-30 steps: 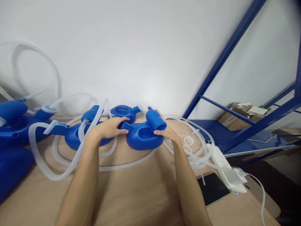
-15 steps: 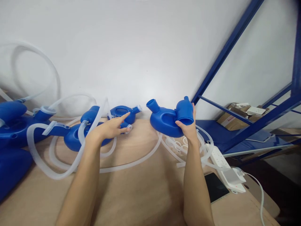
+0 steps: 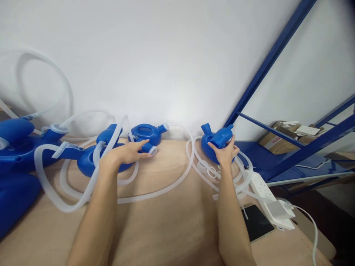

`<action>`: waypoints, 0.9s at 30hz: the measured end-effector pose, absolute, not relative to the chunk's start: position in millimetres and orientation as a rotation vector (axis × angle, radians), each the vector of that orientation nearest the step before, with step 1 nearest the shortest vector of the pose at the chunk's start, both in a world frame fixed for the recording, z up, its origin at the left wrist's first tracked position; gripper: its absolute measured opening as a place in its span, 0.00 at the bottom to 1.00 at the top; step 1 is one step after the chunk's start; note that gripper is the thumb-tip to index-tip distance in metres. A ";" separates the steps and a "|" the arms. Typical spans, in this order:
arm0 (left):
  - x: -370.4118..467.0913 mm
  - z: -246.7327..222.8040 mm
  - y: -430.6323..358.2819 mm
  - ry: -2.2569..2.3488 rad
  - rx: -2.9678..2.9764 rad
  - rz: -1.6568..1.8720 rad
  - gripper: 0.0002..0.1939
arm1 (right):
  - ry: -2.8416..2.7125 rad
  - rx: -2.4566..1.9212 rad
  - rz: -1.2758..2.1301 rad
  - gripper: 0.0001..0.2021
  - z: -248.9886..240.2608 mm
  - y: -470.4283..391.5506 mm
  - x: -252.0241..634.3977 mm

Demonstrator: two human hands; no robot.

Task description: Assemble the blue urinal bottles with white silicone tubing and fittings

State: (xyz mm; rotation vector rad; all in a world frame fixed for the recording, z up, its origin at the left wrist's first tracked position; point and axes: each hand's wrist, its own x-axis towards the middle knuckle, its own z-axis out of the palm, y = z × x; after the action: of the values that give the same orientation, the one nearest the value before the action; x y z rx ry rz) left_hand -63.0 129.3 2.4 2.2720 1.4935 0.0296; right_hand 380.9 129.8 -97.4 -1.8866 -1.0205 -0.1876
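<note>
In the head view, the right hand (image 3: pixel 226 151) grasps the cup-like blue part (image 3: pixel 219 139) of a blue bottle (image 3: pixel 206 146) at the right of the worktop (image 3: pixel 166 229), above loops of clear tubing (image 3: pixel 191 151). The left hand (image 3: pixel 129 153) has thumb and fingers parted around the pale-rimmed neck (image 3: pixel 145 147) by another blue bottle (image 3: pixel 155 136) near the wall (image 3: pixel 166 66); whether it grips cannot be told.

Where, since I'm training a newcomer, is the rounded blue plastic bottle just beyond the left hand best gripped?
Probably grip the bottle by its blue upper handle bar, from above: the oval opening beneath leaves finger room, and the white-tipped blue spout juts rightward, clear. The left hand crowds the front.
</note>
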 end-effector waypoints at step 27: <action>-69.1 -15.5 139.9 1.502 2.223 0.096 0.49 | -1.129 -2.254 0.272 0.64 -96.0 136.3 369.6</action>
State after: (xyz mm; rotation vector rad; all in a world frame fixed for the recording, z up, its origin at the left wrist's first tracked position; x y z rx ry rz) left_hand -69.1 139.9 -15.5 2.2230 1.5018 0.0965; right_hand 369.6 136.3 -96.0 -2.2535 -1.1290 0.2715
